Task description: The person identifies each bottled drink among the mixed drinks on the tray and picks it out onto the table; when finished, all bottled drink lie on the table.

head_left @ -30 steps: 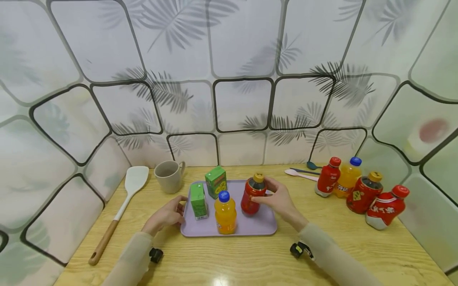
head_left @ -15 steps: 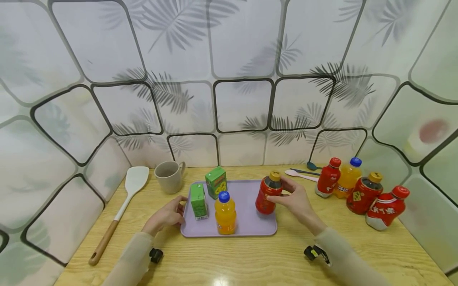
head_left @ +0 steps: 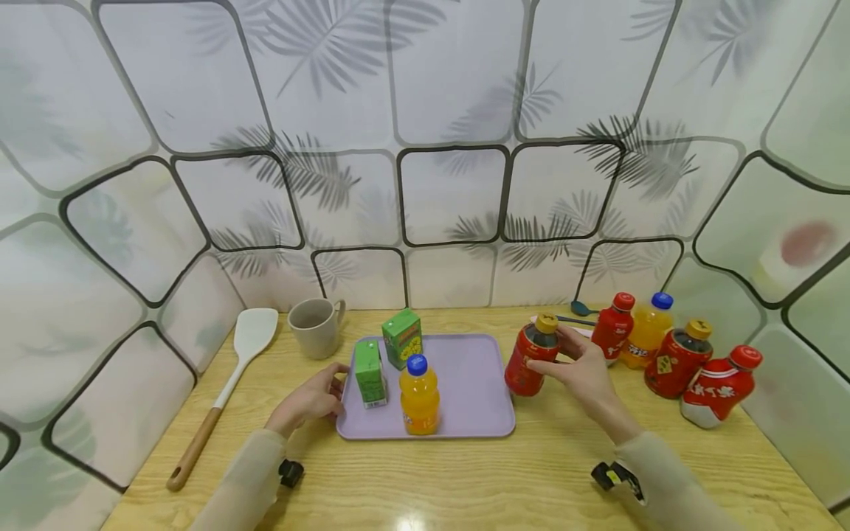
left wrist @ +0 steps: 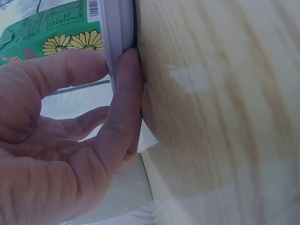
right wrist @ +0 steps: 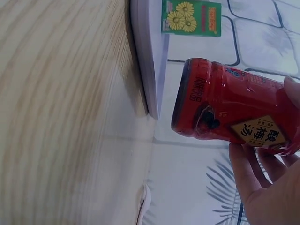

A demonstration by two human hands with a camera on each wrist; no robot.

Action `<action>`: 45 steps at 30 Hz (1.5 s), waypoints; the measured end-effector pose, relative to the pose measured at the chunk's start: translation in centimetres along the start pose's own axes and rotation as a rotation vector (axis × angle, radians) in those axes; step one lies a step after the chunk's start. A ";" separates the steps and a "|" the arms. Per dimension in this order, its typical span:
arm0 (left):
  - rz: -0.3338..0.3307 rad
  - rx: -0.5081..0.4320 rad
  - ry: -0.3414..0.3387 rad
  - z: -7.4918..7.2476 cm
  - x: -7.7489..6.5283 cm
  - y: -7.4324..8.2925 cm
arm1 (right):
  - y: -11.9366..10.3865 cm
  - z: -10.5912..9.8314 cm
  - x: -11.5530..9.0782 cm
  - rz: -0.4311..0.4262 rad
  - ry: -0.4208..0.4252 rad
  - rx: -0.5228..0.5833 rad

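Note:
My right hand (head_left: 587, 372) holds a red-labelled drink bottle (head_left: 526, 365) with a yellow cap, thumb on one side and fingers on the other. The bottle tilts slightly at the right edge of a lilac tray (head_left: 468, 380); in the right wrist view its base is raised off the table. My left hand (head_left: 307, 402) pinches the tray's left rim (left wrist: 112, 33), thumb and finger on either side of it. On the tray stand two green drink cartons, a front-left carton (head_left: 369, 375) and a rear carton (head_left: 402, 341), plus an orange drink bottle (head_left: 420, 404) with a blue cap.
Right of the tray stand a red bottle (head_left: 611, 328), an orange bottle (head_left: 645, 332), a yellow-capped bottle (head_left: 677, 365) and a red-and-white bottle (head_left: 716, 389). Spoons (head_left: 578, 321) lie behind them. At left are a grey mug (head_left: 313, 332) and a white spatula (head_left: 229, 380).
My right hand has moved right, carrying the yellow-capped bottle from over the tray's right part to its right edge. The left hand and tray have stayed put.

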State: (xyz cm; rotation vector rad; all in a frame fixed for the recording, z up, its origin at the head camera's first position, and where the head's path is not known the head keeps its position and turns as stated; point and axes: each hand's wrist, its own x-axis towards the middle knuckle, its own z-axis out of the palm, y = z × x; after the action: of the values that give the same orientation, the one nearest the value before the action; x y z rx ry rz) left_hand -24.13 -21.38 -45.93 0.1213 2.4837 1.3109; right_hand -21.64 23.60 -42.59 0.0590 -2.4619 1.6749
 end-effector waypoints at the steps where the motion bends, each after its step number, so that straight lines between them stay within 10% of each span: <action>1: 0.002 0.003 0.000 0.0 0.0 0.0 | 0.1 -0.2 -0.1 0.005 0.009 -0.006; 45: -0.009 0.011 -0.008 -0.1 0.0 0.1 | 3.3 -8.0 -2.9 0.238 0.358 -0.210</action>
State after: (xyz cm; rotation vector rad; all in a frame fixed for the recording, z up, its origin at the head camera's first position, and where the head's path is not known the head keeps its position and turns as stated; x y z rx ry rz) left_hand -24.19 -21.39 -45.77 0.1173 2.4823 1.2911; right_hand -18.33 32.09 -43.20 -0.5305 -2.4167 1.3466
